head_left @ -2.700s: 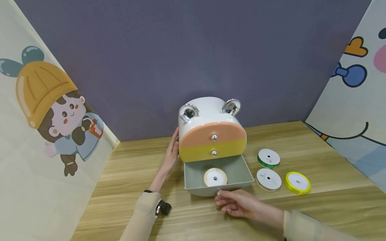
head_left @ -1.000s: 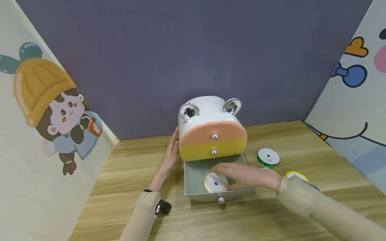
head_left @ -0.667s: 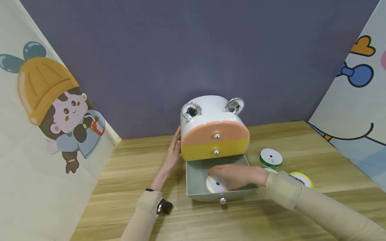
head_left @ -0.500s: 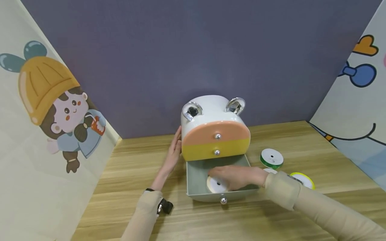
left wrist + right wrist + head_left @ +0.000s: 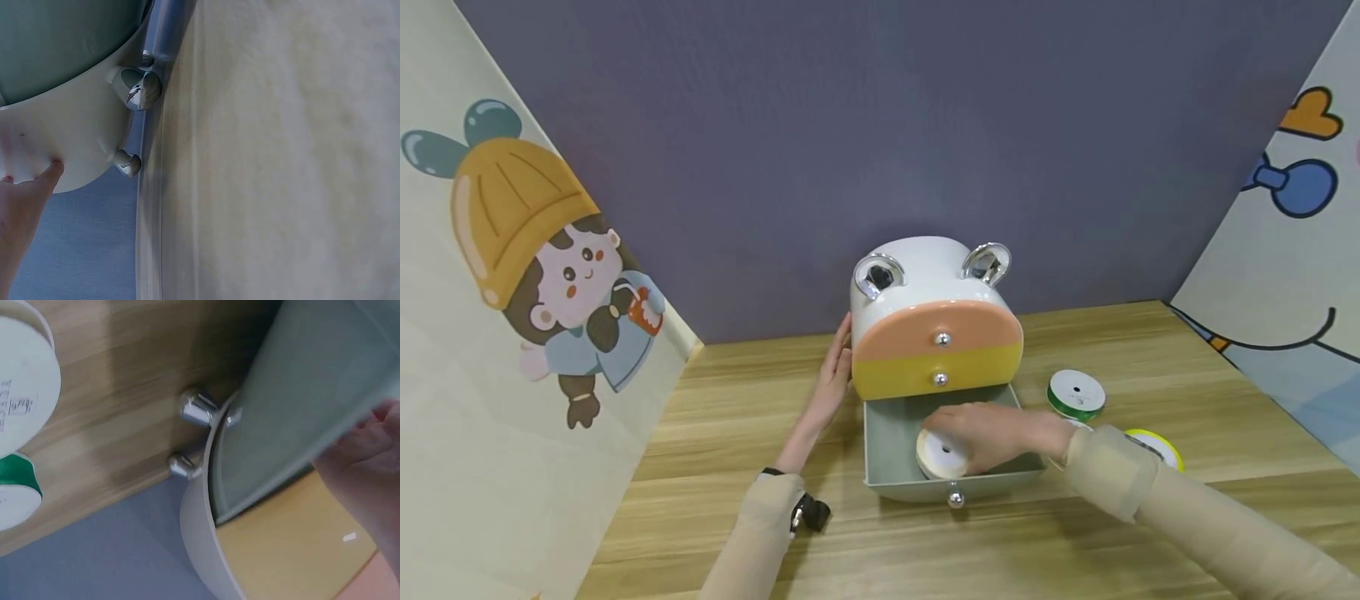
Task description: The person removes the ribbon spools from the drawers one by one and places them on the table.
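In the head view a white rounded mini chest of drawers (image 5: 925,262) with silver ears stands against the back wall. Its grey bottom drawer (image 5: 887,429) is pulled out, while the orange and yellow fronts are flush. Inside that drawer lies a pale ribbon spool (image 5: 937,460), slightly tilted; my right hand (image 5: 988,433) grips it, fingers over the far edge, and covers its right part. The right wrist view hides the spool behind the drawer wall. My left hand (image 5: 831,383) rests with extended fingers against the chest's left side, also seen in the left wrist view.
On the table right of the chest lie a green ribbon spool (image 5: 1077,394), a white spool (image 5: 25,387) mostly hidden by my right wrist in the head view, and a yellow spool (image 5: 1157,447). A silver knob (image 5: 955,498) sticks out of the drawer front. Printed side walls flank the table.
My right hand has left the drawer knob, reached into the drawer and taken hold of the pale ribbon spool, which now tilts a little. The left hand stays against the chest.
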Demonstrator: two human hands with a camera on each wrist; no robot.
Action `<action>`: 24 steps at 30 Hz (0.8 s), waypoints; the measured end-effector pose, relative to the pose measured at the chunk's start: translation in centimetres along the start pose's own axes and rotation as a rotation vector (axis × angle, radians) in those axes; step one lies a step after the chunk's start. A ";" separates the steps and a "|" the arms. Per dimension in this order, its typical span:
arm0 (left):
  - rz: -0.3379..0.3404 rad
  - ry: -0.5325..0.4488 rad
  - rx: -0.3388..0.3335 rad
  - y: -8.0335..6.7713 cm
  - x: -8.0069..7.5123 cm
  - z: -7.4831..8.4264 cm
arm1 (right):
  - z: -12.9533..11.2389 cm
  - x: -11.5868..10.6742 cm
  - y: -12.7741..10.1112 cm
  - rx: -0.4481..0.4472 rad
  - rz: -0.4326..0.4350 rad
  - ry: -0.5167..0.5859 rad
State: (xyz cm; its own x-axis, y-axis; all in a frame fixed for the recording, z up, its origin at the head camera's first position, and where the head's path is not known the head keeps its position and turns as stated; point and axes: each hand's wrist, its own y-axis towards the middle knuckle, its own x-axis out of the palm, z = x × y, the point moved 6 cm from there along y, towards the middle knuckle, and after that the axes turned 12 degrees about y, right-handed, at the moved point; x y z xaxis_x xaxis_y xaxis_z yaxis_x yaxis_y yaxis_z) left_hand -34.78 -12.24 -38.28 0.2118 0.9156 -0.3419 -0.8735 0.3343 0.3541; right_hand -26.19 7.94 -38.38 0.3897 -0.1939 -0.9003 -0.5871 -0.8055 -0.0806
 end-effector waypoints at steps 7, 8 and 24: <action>0.006 0.000 0.005 -0.1 0.0 0.0 | -0.8 -2.2 -1.4 -0.012 0.069 0.017; 0.008 -0.002 0.006 -0.2 0.0 0.0 | -1.0 -2.5 -1.6 -0.019 0.076 0.016; 0.009 0.002 -0.002 -0.2 0.0 -0.1 | -2.8 -6.2 -6.6 0.001 0.198 -0.058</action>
State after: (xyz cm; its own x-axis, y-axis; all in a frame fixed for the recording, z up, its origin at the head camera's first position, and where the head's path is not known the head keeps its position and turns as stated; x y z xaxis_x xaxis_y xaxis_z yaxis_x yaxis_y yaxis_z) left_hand -34.65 -12.29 -38.47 0.2027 0.9181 -0.3405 -0.8763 0.3253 0.3554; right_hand -22.70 12.89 -31.04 0.2253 -0.3160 -0.9216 -0.6486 -0.7545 0.1001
